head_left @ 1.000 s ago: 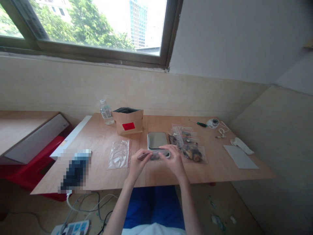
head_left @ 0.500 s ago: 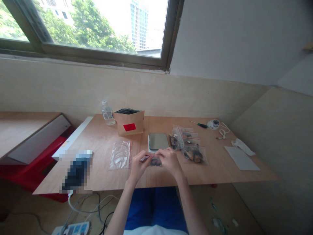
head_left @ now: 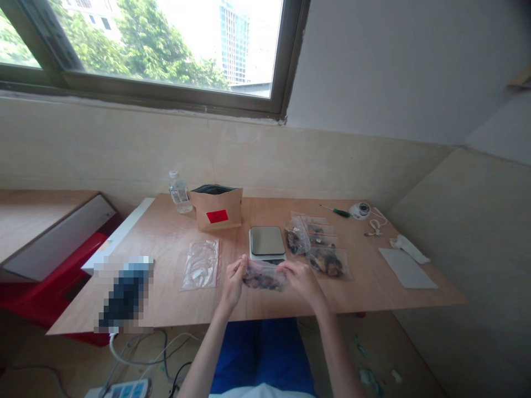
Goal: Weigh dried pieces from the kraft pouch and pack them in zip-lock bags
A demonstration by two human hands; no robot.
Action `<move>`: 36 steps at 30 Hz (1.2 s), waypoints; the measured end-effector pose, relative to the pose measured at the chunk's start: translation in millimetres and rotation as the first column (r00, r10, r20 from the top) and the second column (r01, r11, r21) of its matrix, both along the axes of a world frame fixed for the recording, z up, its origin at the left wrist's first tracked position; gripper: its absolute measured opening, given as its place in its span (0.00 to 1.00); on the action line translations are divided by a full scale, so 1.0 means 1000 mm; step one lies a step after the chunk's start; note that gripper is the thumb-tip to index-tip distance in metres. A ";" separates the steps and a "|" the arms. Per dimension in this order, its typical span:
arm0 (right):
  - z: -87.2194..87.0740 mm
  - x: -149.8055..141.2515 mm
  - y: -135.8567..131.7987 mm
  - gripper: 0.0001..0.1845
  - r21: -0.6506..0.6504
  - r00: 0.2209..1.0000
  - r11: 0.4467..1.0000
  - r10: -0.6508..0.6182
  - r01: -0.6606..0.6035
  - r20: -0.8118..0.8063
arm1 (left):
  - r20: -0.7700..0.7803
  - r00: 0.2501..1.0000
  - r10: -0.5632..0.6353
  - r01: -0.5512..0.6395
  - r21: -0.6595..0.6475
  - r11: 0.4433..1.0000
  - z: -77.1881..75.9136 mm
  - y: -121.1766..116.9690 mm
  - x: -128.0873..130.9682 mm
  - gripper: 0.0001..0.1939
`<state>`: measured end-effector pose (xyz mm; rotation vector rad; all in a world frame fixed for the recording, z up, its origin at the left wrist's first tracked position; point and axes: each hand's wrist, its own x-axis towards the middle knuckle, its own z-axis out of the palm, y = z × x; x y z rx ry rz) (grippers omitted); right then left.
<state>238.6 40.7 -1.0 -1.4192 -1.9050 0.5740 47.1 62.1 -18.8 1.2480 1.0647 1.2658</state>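
Note:
Both my hands hold a small clear zip bag (head_left: 264,277) with dark pieces inside, just above the wooden table (head_left: 174,298). My left hand (head_left: 233,282) pinches its left end and my right hand (head_left: 302,278) pinches its right end. Right behind the bag sits a small silver scale (head_left: 266,241). A stack of empty clear zip bags (head_left: 201,264) lies to the left of my hands. Several filled bags (head_left: 321,249) lie to the right of the scale.
A brown paper pouch (head_left: 216,208) with a red label stands open at the back, beside a small water bottle (head_left: 179,192). A green screwdriver (head_left: 337,210), a white round device (head_left: 360,209), a white sheet (head_left: 407,267) lie at the right. A blurred-out object (head_left: 123,293) rests at the left.
My hands have drawn the bag nearer to me and spread apart along its top edge; the bag now hangs lower, with its dark contents showing between my hands.

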 end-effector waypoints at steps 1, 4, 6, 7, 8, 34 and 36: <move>0.000 0.002 -0.001 0.14 -0.009 1.000 1.000 0.002 -0.002 -0.026 | 0.024 1.000 0.013 -0.013 -0.021 1.000 0.000 0.000 0.002 0.29; 0.003 0.005 -0.003 0.13 -0.023 0.992 1.000 0.006 -0.009 -0.122 | 0.102 0.995 0.004 0.008 -0.116 0.993 0.000 0.000 0.007 0.30; 0.006 0.006 -0.005 0.13 -0.044 0.983 0.999 0.009 -0.017 -0.183 | 0.133 0.990 -0.045 0.068 -0.176 0.982 0.000 0.003 0.010 0.32; 0.008 0.007 -0.006 0.13 -0.060 0.979 0.998 0.011 -0.024 -0.204 | 0.130 0.989 -0.066 0.091 -0.198 0.976 0.000 0.005 0.010 0.33; 0.010 0.009 -0.007 0.13 -0.076 0.977 0.997 0.011 -0.028 -0.215 | 0.116 0.990 -0.082 0.105 -0.204 0.973 0.000 0.008 0.009 0.34; -0.072 0.065 0.042 0.25 0.296 0.719 0.703 -0.691 0.647 0.071 | -0.696 0.470 0.543 -0.335 0.428 0.839 0.103 0.156 -0.096 0.15; -0.058 0.055 0.045 0.25 0.337 0.656 0.628 -0.754 0.702 0.037 | -0.757 0.451 0.472 -0.294 0.373 0.880 0.106 0.140 -0.097 0.13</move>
